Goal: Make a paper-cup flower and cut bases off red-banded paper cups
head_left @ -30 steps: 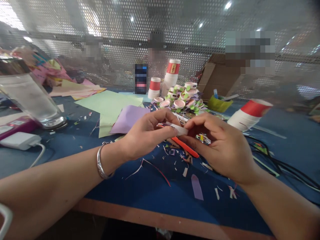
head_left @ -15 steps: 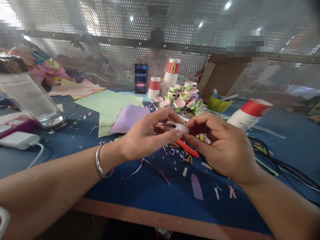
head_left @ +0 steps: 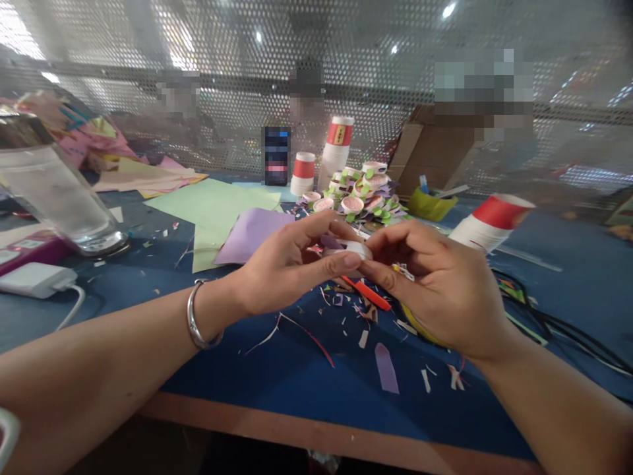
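Between both hands is a small white paper-cup ring (head_left: 357,250), with a bit of purple paper showing at its left. My left hand (head_left: 297,264), with a silver bangle at the wrist, pinches it between thumb and fingers. From the other side my right hand (head_left: 435,284) grips its right edge with thumb and fingertips. The fingers hide part of the ring. On the table just below lies an orange-red strip-like tool (head_left: 373,296) among paper scraps. Behind the hands rises a pile of cut cup pieces (head_left: 353,204) with green and purple paper bits.
Purple paper (head_left: 252,234) overlaps pale green sheets (head_left: 212,204). Stacked paper cups (head_left: 339,142) stand at the back, and another stack (head_left: 494,221) tilts at right. A glass bottle (head_left: 64,191), white charger (head_left: 37,282), phone (head_left: 275,155), yellow-green container (head_left: 432,204) and black cables (head_left: 568,330) surround the work area.
Both hands stay nearly in place around the cup ring. The ring has turned slightly, and its purple paper shows more clearly. The whole view has shifted a little.
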The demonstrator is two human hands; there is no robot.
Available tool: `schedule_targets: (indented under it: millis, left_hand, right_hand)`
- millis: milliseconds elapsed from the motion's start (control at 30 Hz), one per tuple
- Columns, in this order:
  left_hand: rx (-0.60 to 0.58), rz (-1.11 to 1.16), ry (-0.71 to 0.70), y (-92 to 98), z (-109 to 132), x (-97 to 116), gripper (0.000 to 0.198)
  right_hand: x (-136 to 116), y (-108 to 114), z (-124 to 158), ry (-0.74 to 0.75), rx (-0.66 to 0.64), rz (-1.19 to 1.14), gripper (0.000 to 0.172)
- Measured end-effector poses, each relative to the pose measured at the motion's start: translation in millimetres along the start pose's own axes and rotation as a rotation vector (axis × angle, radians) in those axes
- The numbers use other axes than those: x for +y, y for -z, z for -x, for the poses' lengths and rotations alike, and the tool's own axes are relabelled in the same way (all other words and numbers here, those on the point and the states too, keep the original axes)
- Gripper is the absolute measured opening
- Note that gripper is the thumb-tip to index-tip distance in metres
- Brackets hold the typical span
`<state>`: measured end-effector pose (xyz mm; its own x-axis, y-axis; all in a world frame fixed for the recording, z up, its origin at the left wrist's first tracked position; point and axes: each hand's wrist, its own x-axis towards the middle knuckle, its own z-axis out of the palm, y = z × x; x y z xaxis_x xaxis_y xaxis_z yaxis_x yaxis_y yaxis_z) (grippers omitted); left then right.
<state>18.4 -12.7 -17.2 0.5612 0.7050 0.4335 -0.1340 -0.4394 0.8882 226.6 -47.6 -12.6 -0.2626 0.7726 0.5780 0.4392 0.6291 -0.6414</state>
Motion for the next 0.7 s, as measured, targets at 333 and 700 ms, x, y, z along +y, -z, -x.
schedule_targets:
  millis: [333, 700]
  left_hand:
    - [0.021, 0.182, 0.247, -0.9, -5.3, 2.3, 0.013]
    - [-0.027, 0.028, 0.327, 7.4, -5.3, 4.4, 0.037]
  right_hand:
    - [2.8, 0.1, -6.6, -0.129, -0.038, -0.048, 0.024]
    - [4.1, 0.8, -9.9, -0.252, -0.092, -0.114, 0.031]
